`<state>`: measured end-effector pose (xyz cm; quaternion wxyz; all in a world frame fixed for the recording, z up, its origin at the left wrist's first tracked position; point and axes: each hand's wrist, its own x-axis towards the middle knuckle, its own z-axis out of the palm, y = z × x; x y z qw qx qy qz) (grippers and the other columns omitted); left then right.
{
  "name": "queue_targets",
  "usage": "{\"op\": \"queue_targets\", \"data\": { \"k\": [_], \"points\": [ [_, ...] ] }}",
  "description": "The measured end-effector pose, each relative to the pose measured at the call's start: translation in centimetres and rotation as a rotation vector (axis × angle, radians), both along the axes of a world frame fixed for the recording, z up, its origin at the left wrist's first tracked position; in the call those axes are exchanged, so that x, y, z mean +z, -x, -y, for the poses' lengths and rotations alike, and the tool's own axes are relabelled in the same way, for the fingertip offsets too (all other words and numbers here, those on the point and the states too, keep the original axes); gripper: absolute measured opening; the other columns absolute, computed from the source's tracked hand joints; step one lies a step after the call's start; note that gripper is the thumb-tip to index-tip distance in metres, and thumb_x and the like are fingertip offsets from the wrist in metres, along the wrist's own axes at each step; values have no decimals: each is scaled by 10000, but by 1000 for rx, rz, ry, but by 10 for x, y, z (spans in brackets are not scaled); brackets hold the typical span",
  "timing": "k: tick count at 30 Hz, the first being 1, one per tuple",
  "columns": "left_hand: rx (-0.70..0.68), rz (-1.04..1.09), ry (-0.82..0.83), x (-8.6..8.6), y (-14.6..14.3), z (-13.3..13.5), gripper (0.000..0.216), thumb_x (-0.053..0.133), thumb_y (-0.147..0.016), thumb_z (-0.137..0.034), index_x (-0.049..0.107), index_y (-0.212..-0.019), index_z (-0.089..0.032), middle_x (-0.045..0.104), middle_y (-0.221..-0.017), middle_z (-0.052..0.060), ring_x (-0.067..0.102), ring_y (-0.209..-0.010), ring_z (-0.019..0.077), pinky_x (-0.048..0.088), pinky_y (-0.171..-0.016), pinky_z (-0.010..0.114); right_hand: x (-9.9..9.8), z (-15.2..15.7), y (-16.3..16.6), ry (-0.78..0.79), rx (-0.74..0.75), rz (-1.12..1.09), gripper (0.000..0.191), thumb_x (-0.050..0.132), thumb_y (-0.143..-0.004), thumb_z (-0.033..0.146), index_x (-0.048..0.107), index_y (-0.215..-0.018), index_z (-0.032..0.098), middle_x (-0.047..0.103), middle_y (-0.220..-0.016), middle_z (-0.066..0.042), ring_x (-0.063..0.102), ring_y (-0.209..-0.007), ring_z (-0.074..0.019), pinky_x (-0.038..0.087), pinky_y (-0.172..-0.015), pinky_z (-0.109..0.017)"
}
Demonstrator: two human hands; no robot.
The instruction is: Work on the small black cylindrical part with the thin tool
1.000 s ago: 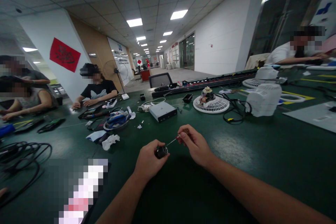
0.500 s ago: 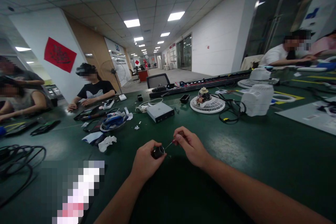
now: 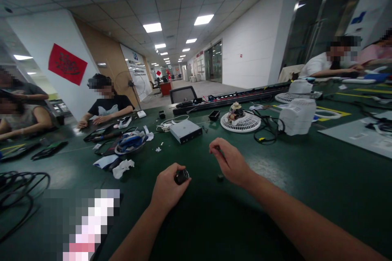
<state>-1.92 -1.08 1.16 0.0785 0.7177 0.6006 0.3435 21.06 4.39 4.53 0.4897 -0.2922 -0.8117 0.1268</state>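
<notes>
The green bench (image 3: 309, 183) lies bare near its near edge, to the right of both hands. The left hand (image 3: 168, 191) is close to that near edge and grips a small black cylindrical part (image 3: 181, 176) at its fingertips. The right hand (image 3: 232, 164) hovers just beside it, apart from the part, with its fingers curled in. I cannot tell whether it grips anything. A tiny dark piece (image 3: 220, 177) lies on the bench under that hand.

Toward the far edge stand a grey optical drive (image 3: 185, 130), a white fan grille (image 3: 240, 122) with its motor, black cables (image 3: 267, 132) and a white fan housing (image 3: 298, 116). A crumpled tissue (image 3: 122, 168) lies to the left.
</notes>
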Motion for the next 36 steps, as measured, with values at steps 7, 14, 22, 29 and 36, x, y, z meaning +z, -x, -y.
{"op": "queue_targets", "data": {
  "k": [7,14,22,29,36],
  "points": [
    [22,-5,35,0,2,0,235,721,-769,-316,668,-980,-230,720,-836,18,687,-752,221,513,-667,322,-4,-21,-24,227,-87,545,177,814,-708,339,693,-701,210,614,-647,-45,545,-666,-213,393,-605,-312],
    [-3,12,47,2,1,1,245,725,-767,-323,673,-986,-227,728,-881,31,688,-787,228,530,-701,345,-11,-16,-14,386,-1,654,118,848,-677,281,744,-705,232,638,-646,-10,566,-564,-163,346,-500,-268],
    [-183,114,99,4,-5,2,293,750,-753,-244,654,-1030,-241,726,-969,17,684,-865,204,530,-780,331,-16,0,14,247,58,402,122,775,-807,227,777,-929,222,639,-838,-44,603,-824,-187,454,-698,-286],
    [-241,146,129,6,-8,5,249,764,-769,-278,648,-984,-234,722,-902,0,672,-805,186,508,-731,296,-16,6,17,82,197,296,205,720,-824,108,776,-976,235,725,-902,-51,573,-925,-216,466,-780,-338],
    [-261,129,153,7,-11,6,261,765,-771,-297,660,-1000,-231,725,-918,11,669,-825,194,506,-733,293,-16,9,20,127,193,301,122,752,-787,116,759,-862,211,725,-815,-33,587,-848,-199,462,-744,-321]
  ]
}}
